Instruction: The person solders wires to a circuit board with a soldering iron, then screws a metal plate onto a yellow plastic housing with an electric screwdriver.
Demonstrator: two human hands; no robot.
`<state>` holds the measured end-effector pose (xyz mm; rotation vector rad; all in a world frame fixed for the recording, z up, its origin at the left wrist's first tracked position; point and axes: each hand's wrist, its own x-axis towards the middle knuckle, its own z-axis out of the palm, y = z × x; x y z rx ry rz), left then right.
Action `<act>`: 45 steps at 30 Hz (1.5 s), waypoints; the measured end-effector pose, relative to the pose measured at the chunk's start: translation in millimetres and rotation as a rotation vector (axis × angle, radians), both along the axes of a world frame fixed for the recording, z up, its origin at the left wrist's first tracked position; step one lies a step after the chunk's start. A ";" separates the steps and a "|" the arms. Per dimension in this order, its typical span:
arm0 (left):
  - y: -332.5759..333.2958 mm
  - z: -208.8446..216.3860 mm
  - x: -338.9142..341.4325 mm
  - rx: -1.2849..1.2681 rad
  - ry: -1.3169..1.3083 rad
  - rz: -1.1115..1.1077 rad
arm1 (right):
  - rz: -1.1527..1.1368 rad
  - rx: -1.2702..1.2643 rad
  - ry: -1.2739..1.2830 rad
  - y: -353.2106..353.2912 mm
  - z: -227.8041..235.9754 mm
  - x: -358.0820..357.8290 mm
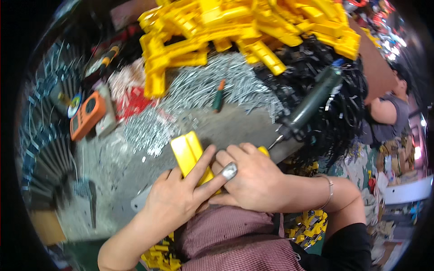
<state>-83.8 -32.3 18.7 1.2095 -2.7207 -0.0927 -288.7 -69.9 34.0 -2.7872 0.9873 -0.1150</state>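
Note:
A yellow molded plastic housing (186, 152) is held low in front of my body, over the near edge of the bench. My left hand (174, 194) is closed around its near end, with a silver-wrapped fingertip reaching across toward the other hand. My right hand (253, 178) is curled against the same area, its fingers bent and pressed on the part. A bit of yellow (263, 151) shows beyond the right knuckles; whether it belongs to the same piece I cannot tell. Just past that hand lies a dark green power screwdriver (314, 101), its bit pointing toward the hand.
Yellow housings (217, 22) are heaped at the back. Before them spread thin silver metal strips (194, 86), with black strips (334, 122) at right. A green-handled tool (219, 97) lies mid-bench; an orange meter (88, 115) stands left. Another person (391, 110) sits far right.

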 end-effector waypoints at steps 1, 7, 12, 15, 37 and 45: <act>1.3 1.2 0.4 0.008 -0.008 0.004 | 0.010 -0.033 -0.055 -0.3 2.9 -5.9; 5.0 -1.5 5.4 0.057 0.139 0.013 | -1.030 -0.147 -0.851 -10.3 -9.8 -83.7; 3.2 -2.6 1.1 0.068 0.133 0.029 | -1.182 -0.236 -0.718 -36.7 -23.1 -83.9; 3.6 -3.3 4.8 0.037 0.191 0.058 | -1.014 -0.176 -1.339 -42.2 -39.0 -71.4; 2.8 -18.3 4.8 0.041 0.332 0.078 | -0.118 1.071 -2.257 -43.1 -5.4 -42.0; 3.4 -20.0 6.3 0.054 0.360 0.084 | -0.461 1.010 -2.327 -43.8 -20.4 -21.3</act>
